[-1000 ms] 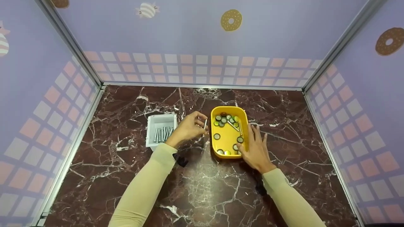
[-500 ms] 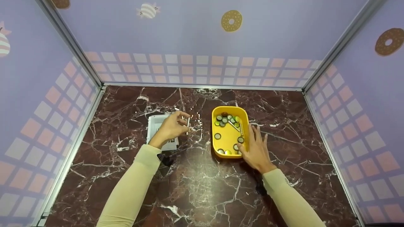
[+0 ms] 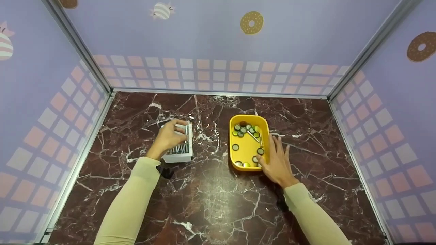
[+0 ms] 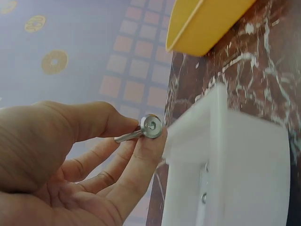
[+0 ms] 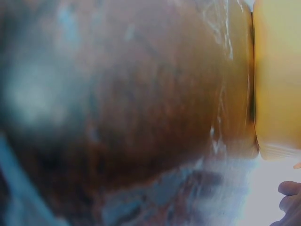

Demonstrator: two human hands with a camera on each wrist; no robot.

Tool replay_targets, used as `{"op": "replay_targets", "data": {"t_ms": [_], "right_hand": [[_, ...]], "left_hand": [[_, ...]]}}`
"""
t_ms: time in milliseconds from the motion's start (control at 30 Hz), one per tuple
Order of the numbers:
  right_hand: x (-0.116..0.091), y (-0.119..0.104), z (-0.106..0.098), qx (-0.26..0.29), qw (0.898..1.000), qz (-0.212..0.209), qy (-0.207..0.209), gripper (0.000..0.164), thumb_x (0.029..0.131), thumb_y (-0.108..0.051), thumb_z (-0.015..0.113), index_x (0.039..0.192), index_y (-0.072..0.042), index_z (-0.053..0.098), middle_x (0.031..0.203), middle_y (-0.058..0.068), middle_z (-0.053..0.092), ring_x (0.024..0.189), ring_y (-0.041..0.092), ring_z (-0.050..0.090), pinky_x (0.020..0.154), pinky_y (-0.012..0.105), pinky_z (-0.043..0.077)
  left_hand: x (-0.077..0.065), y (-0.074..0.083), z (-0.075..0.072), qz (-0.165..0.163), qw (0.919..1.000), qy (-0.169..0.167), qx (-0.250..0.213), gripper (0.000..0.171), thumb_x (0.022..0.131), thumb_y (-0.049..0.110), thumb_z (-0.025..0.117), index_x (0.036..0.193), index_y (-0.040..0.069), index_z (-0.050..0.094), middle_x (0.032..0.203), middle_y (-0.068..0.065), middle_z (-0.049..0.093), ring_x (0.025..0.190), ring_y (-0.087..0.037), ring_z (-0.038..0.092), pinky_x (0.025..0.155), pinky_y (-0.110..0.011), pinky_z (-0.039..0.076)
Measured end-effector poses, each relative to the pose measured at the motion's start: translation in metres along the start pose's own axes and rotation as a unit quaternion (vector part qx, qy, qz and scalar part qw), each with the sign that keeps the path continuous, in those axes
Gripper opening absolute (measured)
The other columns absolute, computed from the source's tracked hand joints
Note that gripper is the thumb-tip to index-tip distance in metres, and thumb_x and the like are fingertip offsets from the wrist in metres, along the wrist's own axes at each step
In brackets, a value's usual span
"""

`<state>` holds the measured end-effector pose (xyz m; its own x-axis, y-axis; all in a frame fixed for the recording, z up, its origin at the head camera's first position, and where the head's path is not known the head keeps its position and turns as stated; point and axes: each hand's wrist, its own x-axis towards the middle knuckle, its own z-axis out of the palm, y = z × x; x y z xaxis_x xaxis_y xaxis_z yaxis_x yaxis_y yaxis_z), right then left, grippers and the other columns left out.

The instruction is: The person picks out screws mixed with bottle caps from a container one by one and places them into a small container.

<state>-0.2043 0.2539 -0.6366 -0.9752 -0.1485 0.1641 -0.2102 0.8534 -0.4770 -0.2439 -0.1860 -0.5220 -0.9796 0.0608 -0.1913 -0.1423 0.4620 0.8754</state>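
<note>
In the head view my left hand (image 3: 168,137) is over the small white box (image 3: 178,158), pinching a bolt between thumb and fingertips. The left wrist view shows that bolt (image 4: 151,126) up close: silver, with a round, flat head that has a hex socket. More silver bolts (image 3: 182,148) lie in the white box. My right hand (image 3: 277,166) holds the right side of a yellow tub (image 3: 266,126), its thumb over the rim and its fingers along the outer wall. Inside the tub lie several round caps (image 3: 235,147) and two bolts (image 3: 252,136).
Both containers stand on a dark red marbled tabletop (image 3: 211,204), with a stretch of tabletop between them. Lilac patterned panels (image 3: 204,41) in metal frames enclose the back and both sides. The right wrist view is blurred, showing tabletop and part of the yellow tub (image 5: 280,84).
My left hand has moved left with the bolt, from beside the yellow tub to over the white box. The right hand stays on the tub.
</note>
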Motion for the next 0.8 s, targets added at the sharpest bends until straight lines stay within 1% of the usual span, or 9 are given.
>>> {"op": "replay_targets", "data": {"t_ms": [67, 133, 267, 367, 467, 533, 633, 700, 800], "right_hand": [[0.0, 0.0, 0.0, 0.0, 1.0, 0.002, -0.001, 0.105, 0.109, -0.05, 0.064, 0.187, -0.005, 0.011, 0.19, 0.031, 0.028, 0.18, 0.056, 0.017, 0.142, 0.084, 0.005], [0.0, 0.0, 0.0, 0.001, 1.0, 0.003, -0.002, 0.105, 0.109, -0.05, 0.064, 0.187, -0.006, 0.01, 0.19, 0.03, 0.027, 0.18, 0.056, 0.016, 0.142, 0.084, 0.005], [0.0, 0.0, 0.001, 0.004, 1.0, 0.005, -0.001, 0.104, 0.109, -0.05, 0.064, 0.186, -0.003, 0.013, 0.19, 0.03, 0.027, 0.18, 0.056, 0.017, 0.142, 0.084, 0.005], [0.0, -0.001, 0.0, 0.007, 1.0, 0.006, -0.002, 0.103, 0.109, -0.05, 0.064, 0.186, -0.003, 0.014, 0.19, 0.031, 0.027, 0.18, 0.055, 0.016, 0.142, 0.084, 0.005], [0.0, 0.0, 0.0, 0.009, 1.0, 0.005, -0.002, 0.104, 0.109, -0.05, 0.065, 0.186, -0.004, 0.014, 0.19, 0.031, 0.028, 0.181, 0.055, 0.016, 0.142, 0.083, 0.005], [0.0, 0.0, 0.0, 0.011, 1.0, 0.005, -0.003, 0.103, 0.109, -0.05, 0.065, 0.186, -0.004, 0.014, 0.189, 0.031, 0.028, 0.181, 0.054, 0.015, 0.143, 0.083, 0.005], [0.0, 0.0, 0.0, 0.013, 1.0, 0.004, -0.003, 0.102, 0.11, -0.05, 0.065, 0.186, -0.004, 0.015, 0.189, 0.031, 0.028, 0.181, 0.054, 0.015, 0.143, 0.083, 0.004], [0.0, 0.0, 0.0, 0.012, 1.0, 0.005, -0.005, 0.102, 0.11, -0.05, 0.065, 0.186, -0.004, 0.014, 0.19, 0.031, 0.027, 0.181, 0.054, 0.015, 0.143, 0.083, 0.004], [0.0, 0.001, 0.0, 0.01, 1.0, 0.005, -0.003, 0.102, 0.11, -0.049, 0.066, 0.186, -0.003, 0.015, 0.19, 0.031, 0.027, 0.181, 0.055, 0.015, 0.142, 0.083, 0.004]], "left_hand": [[0.0, -0.002, -0.004, 0.0, 0.9999, 0.009, 0.01, 0.063, 0.095, -0.003, 0.076, 0.157, 0.003, 0.066, 0.139, -0.031, 0.078, 0.097, -0.026, 0.083, 0.085, -0.028, 0.07], [0.0, -0.003, -0.008, -0.004, 0.9997, 0.014, 0.02, 0.062, 0.094, -0.002, 0.077, 0.156, 0.003, 0.067, 0.138, -0.03, 0.078, 0.093, -0.024, 0.082, 0.081, -0.025, 0.069], [0.0, -0.007, -0.014, 0.001, 0.9988, 0.02, 0.045, 0.06, 0.094, -0.001, 0.078, 0.153, 0.002, 0.068, 0.135, -0.03, 0.079, 0.085, -0.017, 0.08, 0.078, -0.022, 0.067], [0.0, -0.01, -0.018, 0.011, 0.9969, 0.022, 0.075, 0.058, 0.094, 0.001, 0.077, 0.151, 0.002, 0.07, 0.133, -0.03, 0.081, 0.082, -0.013, 0.078, 0.076, -0.022, 0.064], [0.001, -0.012, -0.021, 0.014, 0.994, 0.02, 0.106, 0.055, 0.095, 0.004, 0.078, 0.15, 0.003, 0.071, 0.132, -0.03, 0.082, 0.086, -0.021, 0.082, 0.08, -0.027, 0.065], [0.002, -0.013, -0.022, 0.014, 0.9915, 0.02, 0.128, 0.053, 0.097, 0.006, 0.08, 0.149, 0.003, 0.072, 0.131, -0.029, 0.083, 0.092, -0.029, 0.085, 0.085, -0.034, 0.066], [0.003, -0.013, -0.021, 0.008, 0.9883, 0.021, 0.151, 0.049, 0.099, 0.009, 0.082, 0.147, 0.002, 0.073, 0.13, -0.029, 0.084, 0.104, -0.039, 0.085, 0.093, -0.045, 0.068], [0.004, -0.013, -0.02, 0.005, 0.9866, 0.021, 0.161, 0.048, 0.1, 0.01, 0.083, 0.146, 0.002, 0.074, 0.127, -0.029, 0.084, 0.104, -0.04, 0.085, 0.093, -0.046, 0.069], [0.006, -0.012, -0.018, 0.0, 0.9854, 0.018, 0.169, 0.045, 0.101, 0.009, 0.084, 0.144, 0.0, 0.075, 0.123, -0.028, 0.083, 0.096, -0.034, 0.084, 0.085, -0.04, 0.069]]}}
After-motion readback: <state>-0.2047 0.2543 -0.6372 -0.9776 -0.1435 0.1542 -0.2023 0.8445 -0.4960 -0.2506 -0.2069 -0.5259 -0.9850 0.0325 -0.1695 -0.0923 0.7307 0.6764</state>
